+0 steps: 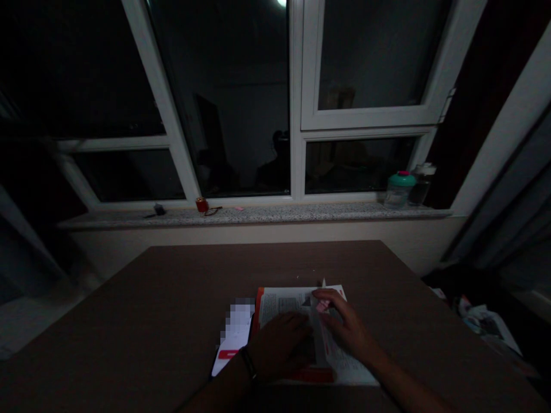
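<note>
An open book [269, 301] with printed pages and a red-orange edge lies on the brown table. My left hand [282, 339], a dark band at its wrist, rests on the left part of the page with its fingers stretched out; it is in deep shadow. Over the right part, my right hand [346, 324] has its fingers bent around a small pink object [322, 305], mostly covered by them. A pale pointed tip [324, 283] sticks out beyond these fingers; what it belongs to is hidden. Left of the book lies a phone [232, 332] with its screen lit and partly blurred.
The table [193, 292] reaches toward a wall below a dark window. On the speckled sill [275, 213] stand a small red item [201, 205], a dark item [159, 209], a teal-lidded bottle [400, 189] and a clear bottle [422, 183]. Papers [488, 324] lie to the right.
</note>
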### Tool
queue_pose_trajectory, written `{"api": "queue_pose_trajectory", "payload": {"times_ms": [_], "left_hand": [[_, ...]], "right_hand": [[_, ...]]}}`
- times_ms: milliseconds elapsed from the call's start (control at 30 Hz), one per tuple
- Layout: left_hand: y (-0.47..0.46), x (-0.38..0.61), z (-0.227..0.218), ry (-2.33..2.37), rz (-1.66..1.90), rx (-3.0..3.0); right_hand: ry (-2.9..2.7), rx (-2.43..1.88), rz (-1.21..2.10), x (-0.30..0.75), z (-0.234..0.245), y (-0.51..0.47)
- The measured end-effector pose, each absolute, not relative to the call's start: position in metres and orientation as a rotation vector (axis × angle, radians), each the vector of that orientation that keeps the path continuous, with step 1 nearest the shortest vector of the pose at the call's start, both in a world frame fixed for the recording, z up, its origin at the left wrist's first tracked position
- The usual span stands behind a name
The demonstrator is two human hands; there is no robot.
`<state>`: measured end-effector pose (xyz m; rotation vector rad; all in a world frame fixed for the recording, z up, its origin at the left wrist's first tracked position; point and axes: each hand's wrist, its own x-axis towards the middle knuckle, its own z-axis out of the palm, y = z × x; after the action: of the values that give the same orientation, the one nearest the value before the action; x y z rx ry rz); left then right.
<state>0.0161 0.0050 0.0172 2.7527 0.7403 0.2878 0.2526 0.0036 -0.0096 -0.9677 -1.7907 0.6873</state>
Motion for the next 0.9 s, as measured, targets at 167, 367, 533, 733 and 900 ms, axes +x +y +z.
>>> {"api": "queue_pose_trajectory", "payload": {"times_ms": [167,367,533,733,900], "left_hand": [[0.005,0.017,0.011,0.85,0.369,2.648],[0.006,0.016,0.004,0.969,0.435,2.579],[0.004,0.016,0.013,0.867,0.409,2.615],[0.006,0.014,0.008,0.874,0.29,2.717],[0.008,0.013,0.002,0.94,0.27,2.712]], "right_hand": [[-1.905,-0.891,0.677,0.252,-0.011,0.003],[-1.996,-0.896,0.696,0.251,-0.01,0.002],[-2.045,-0.904,0.675,0.248,-0.008,0.002],[-2.077,-0.961,0.582,0.246,-0.006,0.002],[-2.073,-0.998,0.526,0.251,-0.003,0.001]]}}
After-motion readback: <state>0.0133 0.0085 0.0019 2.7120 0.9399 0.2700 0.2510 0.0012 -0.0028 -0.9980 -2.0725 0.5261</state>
